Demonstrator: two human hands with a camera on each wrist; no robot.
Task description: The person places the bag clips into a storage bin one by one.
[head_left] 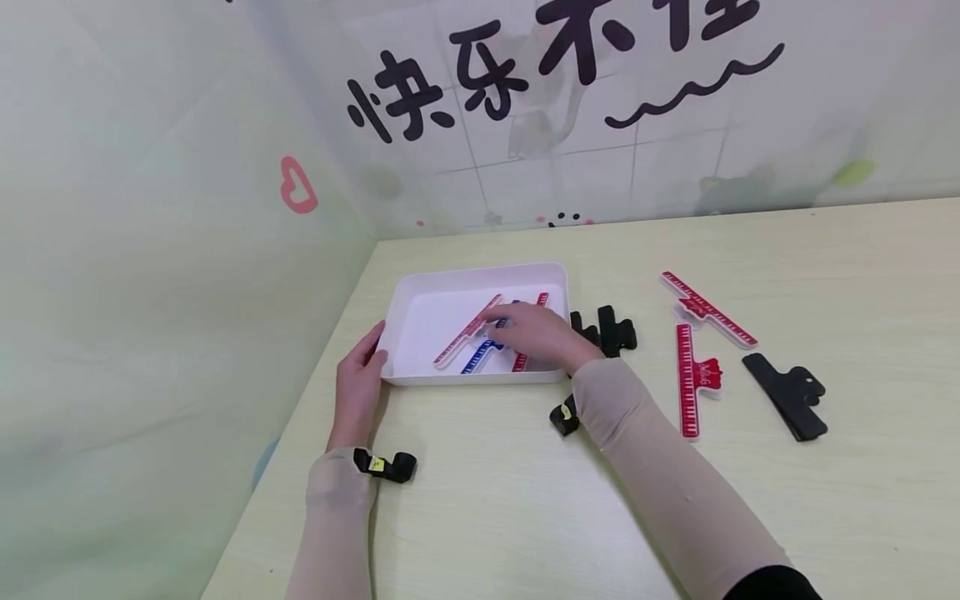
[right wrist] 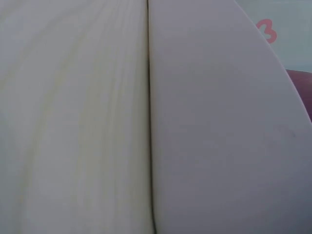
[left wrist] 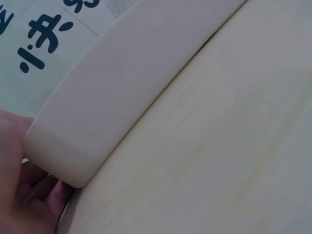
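My left hand [head_left: 358, 387] grips the near left corner of a white tray [head_left: 408, 292], thumb at the rim; in the left wrist view its curled fingers [left wrist: 36, 190] sit by the underside of that corner. Inside the tray lie a red-and-white ruler clip [head_left: 457, 343], a blue-and-white ruler clip [head_left: 476, 358] and another red ruler clip [head_left: 521, 362]. My right hand [head_left: 536, 332] reaches over the tray's right part, partly covering these clips. Its fingertips overlap the left red clip and the blue one; I cannot tell whether they pinch either.
Black clips [head_left: 617, 332] stand beside the tray's right wall, partly behind my right wrist. Farther right on the table [head_left: 465, 517] lie two red ruler clips [head_left: 708, 308] [head_left: 687, 383] and a large black clip [head_left: 787, 398]. A printed wall sheet [head_left: 555, 183] borders the back.
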